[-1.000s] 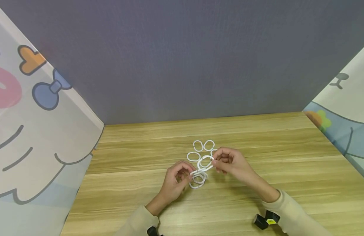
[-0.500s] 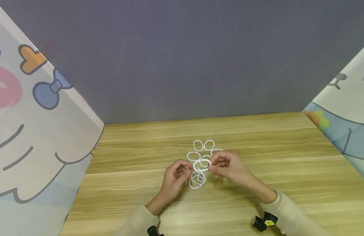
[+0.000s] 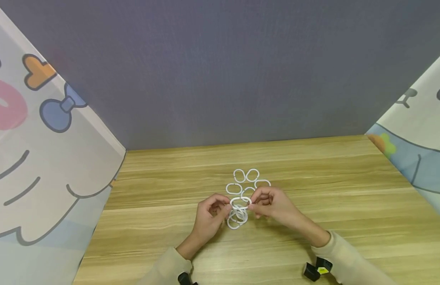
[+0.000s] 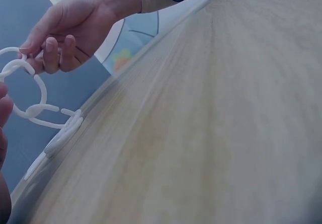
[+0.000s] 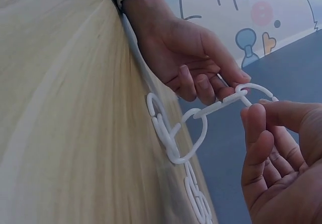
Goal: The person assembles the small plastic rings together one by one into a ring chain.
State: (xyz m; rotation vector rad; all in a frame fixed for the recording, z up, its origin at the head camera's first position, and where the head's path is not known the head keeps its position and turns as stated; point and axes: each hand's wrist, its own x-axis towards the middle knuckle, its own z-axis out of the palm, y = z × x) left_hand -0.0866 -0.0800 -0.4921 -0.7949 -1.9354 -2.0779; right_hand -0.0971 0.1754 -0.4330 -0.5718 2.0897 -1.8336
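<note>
A white oval plastic chain link (image 3: 237, 198) is held up level between both hands. My left hand (image 3: 210, 217) pinches its left end, and my right hand (image 3: 277, 205) pinches its right end between thumb and index finger. Other joined links hang below; in the right wrist view one linked ring (image 5: 205, 131) reaches down to the table. More overlapping chain links (image 3: 233, 228) lie bunched just under the hands. In the left wrist view the right hand (image 4: 80, 30) shows its other fingers loosely curled, while only fingertips of the left hand show at the edge.
Several loose white links (image 3: 253, 170) lie beyond the hands on the wood-grain table (image 3: 162, 178). A grey panel (image 3: 241, 79) stands along the back edge. Cartoon-printed panels (image 3: 98, 166) flank both sides. Black devices (image 3: 312, 272) are worn at the wrists.
My right hand has moved left and slightly nearer, turning its link level. My left hand let go of a lower link and now pinches the left end of that raised link.
</note>
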